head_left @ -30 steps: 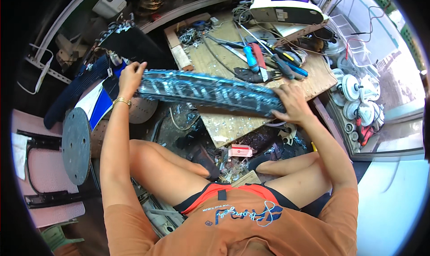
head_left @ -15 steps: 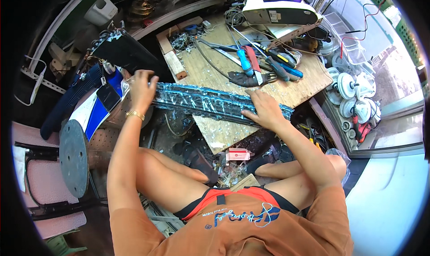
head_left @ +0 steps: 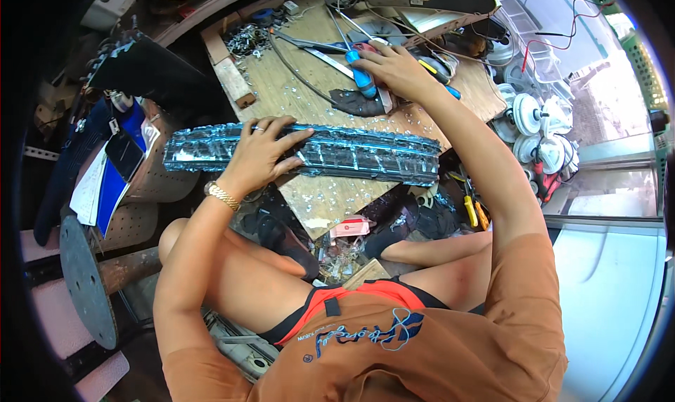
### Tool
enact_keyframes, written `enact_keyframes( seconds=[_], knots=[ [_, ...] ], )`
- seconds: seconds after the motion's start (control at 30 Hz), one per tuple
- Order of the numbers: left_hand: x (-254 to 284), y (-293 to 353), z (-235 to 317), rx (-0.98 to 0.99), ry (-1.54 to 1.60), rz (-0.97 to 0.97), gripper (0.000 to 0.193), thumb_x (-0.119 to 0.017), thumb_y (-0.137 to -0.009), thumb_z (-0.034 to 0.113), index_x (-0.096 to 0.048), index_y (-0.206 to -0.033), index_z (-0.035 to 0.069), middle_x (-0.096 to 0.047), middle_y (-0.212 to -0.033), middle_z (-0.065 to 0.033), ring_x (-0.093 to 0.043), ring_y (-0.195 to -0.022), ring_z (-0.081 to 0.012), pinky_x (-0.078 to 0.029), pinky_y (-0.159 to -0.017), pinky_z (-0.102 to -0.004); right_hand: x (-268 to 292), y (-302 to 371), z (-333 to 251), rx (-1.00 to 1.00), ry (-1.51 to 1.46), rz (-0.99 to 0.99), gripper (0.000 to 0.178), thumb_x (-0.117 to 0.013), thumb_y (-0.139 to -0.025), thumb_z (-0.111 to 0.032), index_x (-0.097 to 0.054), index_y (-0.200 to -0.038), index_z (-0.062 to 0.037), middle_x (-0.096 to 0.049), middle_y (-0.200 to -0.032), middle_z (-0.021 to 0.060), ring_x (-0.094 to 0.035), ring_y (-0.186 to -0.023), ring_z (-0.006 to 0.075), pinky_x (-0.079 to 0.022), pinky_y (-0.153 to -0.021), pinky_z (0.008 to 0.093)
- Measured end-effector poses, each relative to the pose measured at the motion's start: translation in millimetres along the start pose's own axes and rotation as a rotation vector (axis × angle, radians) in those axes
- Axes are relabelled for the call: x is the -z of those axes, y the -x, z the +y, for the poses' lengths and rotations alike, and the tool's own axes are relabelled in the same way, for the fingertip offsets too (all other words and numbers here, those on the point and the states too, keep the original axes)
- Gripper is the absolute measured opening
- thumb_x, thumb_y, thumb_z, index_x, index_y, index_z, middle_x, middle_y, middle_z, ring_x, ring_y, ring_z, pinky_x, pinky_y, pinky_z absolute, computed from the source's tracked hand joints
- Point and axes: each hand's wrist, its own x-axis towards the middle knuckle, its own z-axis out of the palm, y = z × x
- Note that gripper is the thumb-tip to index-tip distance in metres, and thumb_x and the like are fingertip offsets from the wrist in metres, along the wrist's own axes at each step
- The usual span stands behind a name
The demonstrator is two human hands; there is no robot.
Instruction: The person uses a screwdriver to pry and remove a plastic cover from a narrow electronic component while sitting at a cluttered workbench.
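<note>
A long black slatted strip [head_left: 365, 156] with ragged bluish, shiny scraps along it lies across the near part of the wooden board. My left hand [head_left: 264, 152] grips it left of its middle, fingers over the top and thumb at the near side. Farther back, my right hand [head_left: 397, 72] is closed over a red-handled tool [head_left: 366, 47], whose metal end shows below the hand. Its fingers partly cover the tool, which rests among others. Just left of the fingers is a blue-handled screwdriver [head_left: 361, 76].
Silvery shavings speckle the wooden board [head_left: 309, 209]; wood blocks [head_left: 233, 83] line its left edge. A dark rectangular panel [head_left: 151, 72] stands at the left, near a phone [head_left: 124, 154]. White spools [head_left: 529, 114] crowd the right. A small box [head_left: 349, 227] lies between my feet.
My right hand has left the strip's right end and reached back to the tools. The left hand has shifted from its left end toward the middle. The strip now lies more level, and the view has shifted.
</note>
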Motion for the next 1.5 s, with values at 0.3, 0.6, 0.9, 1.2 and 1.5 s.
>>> enact_keyframes(
  seconds=[0.3,0.6,0.9,1.2,1.5],
  knots=[
    [-2.8,-12.4,-8.4,-0.006,0.078,-0.022,0.06,-0.078,-0.088,0.049,-0.066,-0.142,0.026,-0.056,-0.147,-0.0106,-0.047,-0.14,-0.0357,-0.029,-0.121,-0.0541,5.3,24.3,33.0,0.08,-0.089,0.03,0.039,-0.067,-0.095,-0.017,-0.065,-0.134,-0.0139,-0.069,-0.135,0.0073,-0.054,-0.145,0.0308,-0.046,-0.114,0.0441],
    [-2.4,-24.0,-15.4,-0.082,0.125,-0.08,0.078,-0.082,-0.08,0.062,-0.063,-0.138,0.014,-0.06,-0.133,-0.0129,-0.054,-0.13,-0.0349,-0.035,-0.115,-0.0499,84.0,46.8,-30.3,-0.457,-0.665,-0.084,0.043,-0.063,-0.105,-0.041,-0.057,-0.145,-0.0268,-0.075,-0.097,0.0198,-0.073,-0.093,0.0434,-0.056,-0.079,0.0521],
    [-6.9,-24.0,-16.2,-0.079,0.095,-0.098,0.089,-0.074,-0.08,0.075,-0.058,-0.147,0.018,-0.061,-0.125,-0.0112,-0.055,-0.121,-0.0336,-0.036,-0.109,-0.0489,90.4,24.9,-115.0,-0.215,-0.55,-0.286,0.021,-0.063,-0.103,-0.026,-0.059,-0.117,-0.011,-0.071,-0.082,0.0176,-0.072,-0.078,0.0401,-0.055,-0.065,0.0521],
    [-14.5,-24.4,-14.2,-0.085,-0.003,-0.034,0.078,-0.072,-0.086,0.071,-0.054,-0.157,0.045,-0.062,-0.134,-0.0089,-0.057,-0.127,-0.0314,-0.039,-0.109,-0.0526,85.7,10.1,-143.2,-0.089,-0.377,-0.254,0.021,-0.06,-0.096,-0.016,-0.061,-0.116,-0.0093,-0.073,-0.084,0.0114,-0.075,-0.07,0.0351,-0.058,-0.056,0.0461],
    [-15.0,-24.9,-16.1,-0.075,0.04,-0.023,0.078,-0.078,-0.084,0.067,-0.056,-0.155,0.045,-0.062,-0.134,-0.0099,-0.058,-0.126,-0.0327,-0.039,-0.111,-0.0524,82.6,12.0,-156.2,-0.103,-0.363,-0.097,0.012,-0.063,-0.093,-0.019,-0.068,-0.103,-0.0131,-0.071,-0.07,0.0092,-0.075,-0.064,0.0294,-0.057,-0.052,0.0434]
  ],
)
